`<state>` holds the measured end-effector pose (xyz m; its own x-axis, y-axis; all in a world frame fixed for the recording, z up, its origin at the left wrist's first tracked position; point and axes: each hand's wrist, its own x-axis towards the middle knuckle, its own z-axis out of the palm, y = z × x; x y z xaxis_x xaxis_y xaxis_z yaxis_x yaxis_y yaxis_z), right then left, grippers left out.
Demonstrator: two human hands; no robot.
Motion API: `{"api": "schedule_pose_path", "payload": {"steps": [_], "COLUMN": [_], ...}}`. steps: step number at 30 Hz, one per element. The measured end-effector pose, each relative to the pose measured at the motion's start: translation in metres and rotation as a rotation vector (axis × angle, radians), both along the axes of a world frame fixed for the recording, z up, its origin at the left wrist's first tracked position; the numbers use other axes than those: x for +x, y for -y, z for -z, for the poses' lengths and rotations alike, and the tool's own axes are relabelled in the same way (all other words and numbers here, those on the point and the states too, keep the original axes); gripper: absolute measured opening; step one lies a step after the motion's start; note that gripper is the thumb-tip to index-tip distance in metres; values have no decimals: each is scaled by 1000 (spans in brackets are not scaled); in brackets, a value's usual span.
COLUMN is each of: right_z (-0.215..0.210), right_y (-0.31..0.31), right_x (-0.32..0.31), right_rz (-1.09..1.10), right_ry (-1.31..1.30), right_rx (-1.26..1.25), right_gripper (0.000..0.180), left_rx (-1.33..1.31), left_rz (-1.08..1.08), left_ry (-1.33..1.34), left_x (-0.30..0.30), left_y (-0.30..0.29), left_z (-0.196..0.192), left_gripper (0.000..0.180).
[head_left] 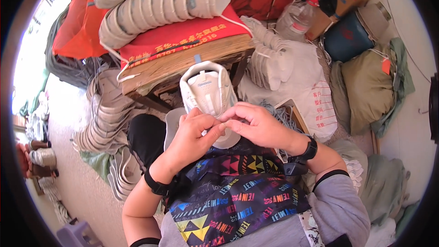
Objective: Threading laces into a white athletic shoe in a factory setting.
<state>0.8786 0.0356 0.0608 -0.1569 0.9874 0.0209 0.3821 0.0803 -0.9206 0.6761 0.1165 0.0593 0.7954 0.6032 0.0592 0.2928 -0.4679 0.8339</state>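
A white shoe upper (208,89) lies in front of me over my lap, its collar opening facing away and a small grey-blue tab at its far end. My left hand (194,132) and my right hand (258,126) meet over the upper's near part, fingertips almost touching. Thumb and fingers are pressed together on each hand. Whatever they pinch is too small or too covered to name. Part of the upper beneath the fingers is hidden. Both wrists carry a black band.
Beyond the upper stands a wooden bench (183,61) with a red cloth (173,41) and a row of nested shoe uppers (160,9). More stacked uppers (103,114) sit on the left floor. At right are a white sack (302,89), a laces box (295,114) and a clear bottle (297,18).
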Motion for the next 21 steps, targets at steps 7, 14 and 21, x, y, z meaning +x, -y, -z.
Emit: {"api": "schedule_pose_path", "payload": {"steps": [7, 14, 21], "right_z": [-3, 15, 30], "right_y": [-7, -12, -17], "right_x": [-16, -19, -8], "right_rz": [53, 98, 254], "right_ry": [-95, 120, 395], "right_rx": [-155, 53, 270], "right_gripper": [14, 11, 8], "left_rx": [-442, -526, -575], "left_rz": [-116, -101, -302], "left_ry": [-9, 136, 158], "left_x": [-15, -16, -21], "left_y": [10, 10, 4], "left_z": [16, 36, 48], "left_gripper": [22, 22, 26]}}
